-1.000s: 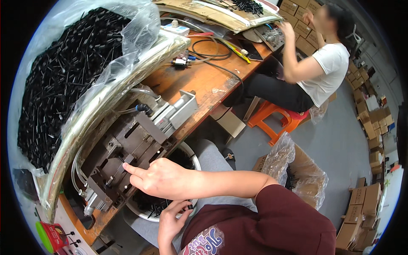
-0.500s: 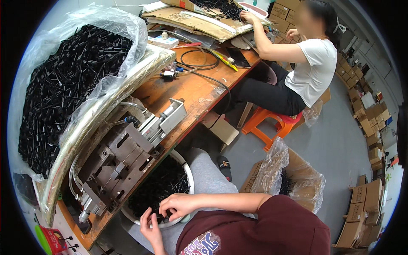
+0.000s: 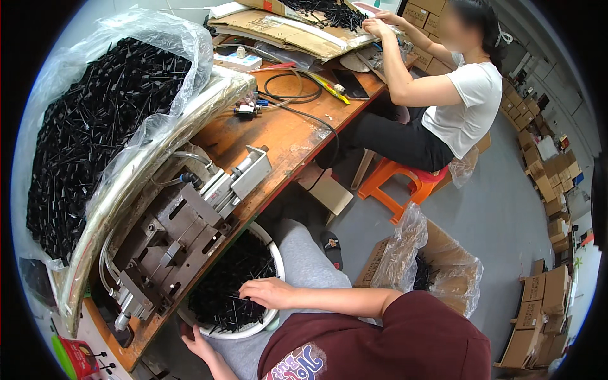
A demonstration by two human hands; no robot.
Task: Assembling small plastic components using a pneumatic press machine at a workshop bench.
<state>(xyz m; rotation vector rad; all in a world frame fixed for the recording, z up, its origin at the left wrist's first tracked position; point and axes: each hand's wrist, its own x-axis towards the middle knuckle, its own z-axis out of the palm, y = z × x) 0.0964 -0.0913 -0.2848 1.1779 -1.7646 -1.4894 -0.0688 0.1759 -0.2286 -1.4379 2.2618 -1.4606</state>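
A round white basket (image 3: 279, 269), filled with thin black plastic parts (image 3: 231, 278), sits at my lap, beside the bench edge. Over its near right side is my right hand (image 3: 269, 292), back up, fingers loosely bent just above or touching the parts. Whether a part is between the fingertips cannot be made out. My left hand (image 3: 199, 345) is by the basket's near left rim, thumb and fingers apart, with nothing seen in it. On the bench, in front of the basket, lies a metal fixture (image 3: 183, 234) with pneumatic cylinders and tubes.
A large plastic-lined container (image 3: 145, 164) heaped with black parts stands on the wooden bench (image 3: 285, 136) at left. A co-worker (image 3: 468, 95) on an orange stool (image 3: 386, 183) handles similar parts at the far end. An open carton (image 3: 459, 259) with plastic lining is right of my leg.
My hands, close together over the basket's near edge, have separated. The left moved down and left to the rim; the right moved slightly up. The co-worker's hands have come together at the pile.
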